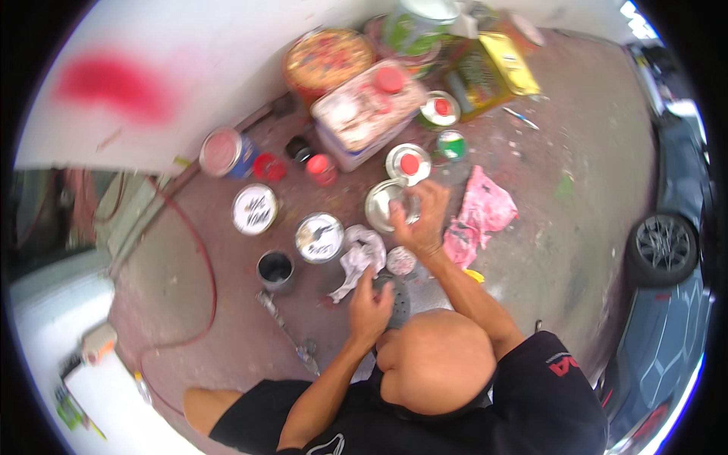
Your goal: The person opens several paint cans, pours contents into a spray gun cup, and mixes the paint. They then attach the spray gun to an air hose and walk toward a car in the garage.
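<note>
My right hand [423, 216] is at the right side of a round silver can [383, 205], its thumb over the top and its fingers curled at the rim. My left hand [370, 307] is lower and to the left, its thumb and forefinger apart with nothing visible between them. Close beyond it lies a crumpled pale rag [362, 254]. Beneath its thumb shows a dark grey surface with holes [400, 297], partly hidden. A small speckled round lid [401, 261] lies between my hands. Just past the silver can stands another can with a red cap [409, 164].
A pink cloth [481, 208] lies right of my right hand. Left are two white-lidded cans [255, 209], a dark-filled cup [275, 268] and a spattered metal tool [288, 330]. Beyond stand a paint-crusted tub [356, 114] and a yellow tin [489, 76]. A red hose [203, 258] crosses the floor; a car [663, 326] is at right.
</note>
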